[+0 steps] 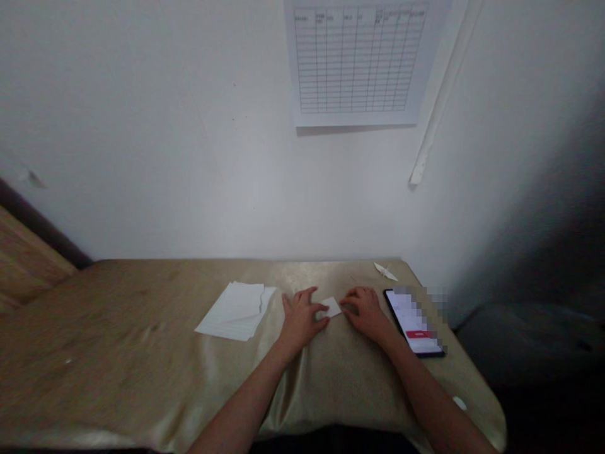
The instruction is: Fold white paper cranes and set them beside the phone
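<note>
A small folded piece of white paper point(333, 308) lies on the cloth-covered table between my two hands. My left hand point(302, 315) has its fingers spread, with the index finger and thumb at the paper's left edge. On the other side, my right hand point(365, 310) holds its thumb and index finger close together at the paper's right corner, in what looks like a pinch. The other right fingers are curled. A stack of white paper sheets point(234, 310), one with a torn edge, lies left of my left hand.
A phone point(416, 325) with a lit screen lies right of my right hand. Behind it is a small folded white paper shape point(386, 272). The tan tablecloth point(142, 353) has wrinkles near the front. A printed chart point(359, 63) hangs on the wall.
</note>
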The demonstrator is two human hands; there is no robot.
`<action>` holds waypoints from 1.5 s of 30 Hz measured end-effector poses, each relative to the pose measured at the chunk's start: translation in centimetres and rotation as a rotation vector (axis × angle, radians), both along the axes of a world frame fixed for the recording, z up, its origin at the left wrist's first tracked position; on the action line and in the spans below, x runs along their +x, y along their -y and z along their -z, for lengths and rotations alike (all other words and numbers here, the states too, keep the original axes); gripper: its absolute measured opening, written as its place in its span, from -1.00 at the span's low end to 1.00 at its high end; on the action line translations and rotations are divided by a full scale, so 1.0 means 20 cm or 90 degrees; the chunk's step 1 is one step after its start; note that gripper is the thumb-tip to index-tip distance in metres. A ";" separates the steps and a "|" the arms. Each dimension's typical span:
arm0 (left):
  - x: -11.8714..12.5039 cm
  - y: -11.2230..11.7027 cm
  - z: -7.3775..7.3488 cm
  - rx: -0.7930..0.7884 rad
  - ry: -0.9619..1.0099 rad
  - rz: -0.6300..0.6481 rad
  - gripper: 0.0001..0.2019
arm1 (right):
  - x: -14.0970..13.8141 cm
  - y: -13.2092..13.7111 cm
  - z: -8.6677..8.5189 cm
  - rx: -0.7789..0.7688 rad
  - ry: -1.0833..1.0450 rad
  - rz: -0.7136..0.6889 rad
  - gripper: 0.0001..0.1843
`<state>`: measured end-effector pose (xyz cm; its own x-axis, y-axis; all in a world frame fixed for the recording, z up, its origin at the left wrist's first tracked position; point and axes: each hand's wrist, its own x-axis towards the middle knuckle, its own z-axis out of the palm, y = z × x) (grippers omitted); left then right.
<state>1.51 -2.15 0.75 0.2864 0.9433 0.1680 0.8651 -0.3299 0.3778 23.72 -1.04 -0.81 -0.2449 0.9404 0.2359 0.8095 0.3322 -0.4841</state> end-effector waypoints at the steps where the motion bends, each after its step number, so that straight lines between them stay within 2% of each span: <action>1: 0.00 0.00 0.00 -0.001 0.002 0.002 -0.74 | 0.00 0.00 0.00 0.003 0.000 -0.001 -0.79; 16: 0.00 -0.01 0.01 -0.004 0.033 0.000 -0.83 | 0.01 -0.02 0.03 0.022 -0.013 -0.022 -0.79; 24: -0.01 -0.01 -0.02 -0.023 0.043 0.000 -0.88 | 0.01 -0.03 0.06 0.008 -0.044 -0.024 -0.74; 33: -0.02 -0.02 -0.04 -0.045 0.048 0.010 -0.86 | 0.01 -0.03 0.05 0.018 -0.091 -0.041 -0.75; 45: -0.03 -0.04 -0.01 -0.058 0.066 0.010 -0.86 | -0.01 -0.01 0.04 -0.012 -0.080 -0.031 -0.70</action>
